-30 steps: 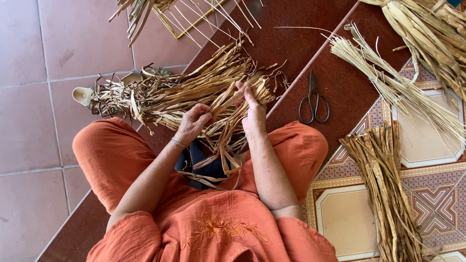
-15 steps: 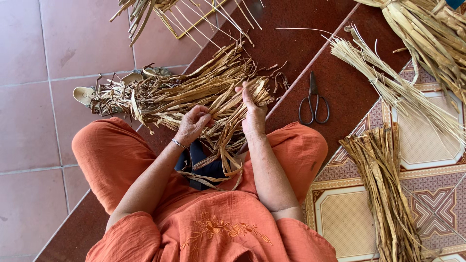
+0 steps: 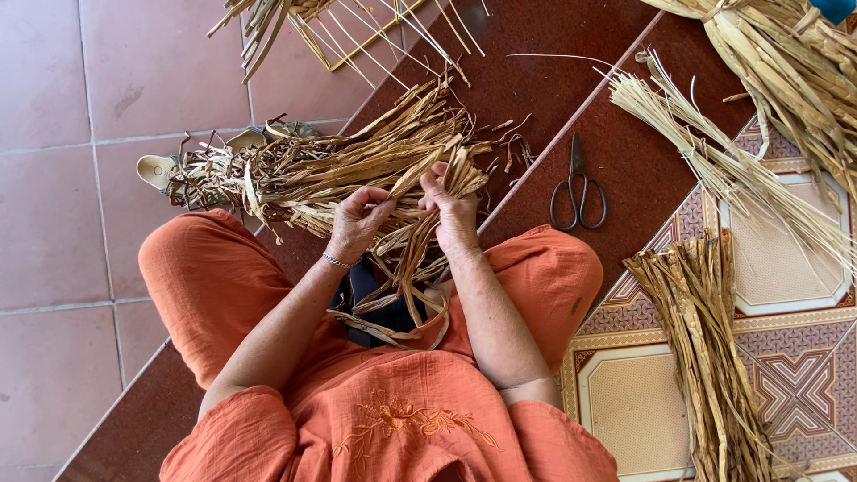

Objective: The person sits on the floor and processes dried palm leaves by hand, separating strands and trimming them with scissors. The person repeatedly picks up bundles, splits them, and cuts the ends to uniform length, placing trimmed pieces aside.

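Here I am seeing the left hand (image 3: pixel 360 217) curling shut around dried leaf strips (image 3: pixel 357 165), and the right hand (image 3: pixel 453 207) pinching a few more just beside it. The strips are piling over the lap, their long axis running from lower left to upper right, loose ends pointing toward the red step (image 3: pixel 571 80). A sandal (image 3: pixel 161 170) is peeking out under their left end. Black scissors (image 3: pixel 578 189) are lying near the right, beside a standing bundle (image 3: pixel 705 357) and pale straw (image 3: pixel 714 161).
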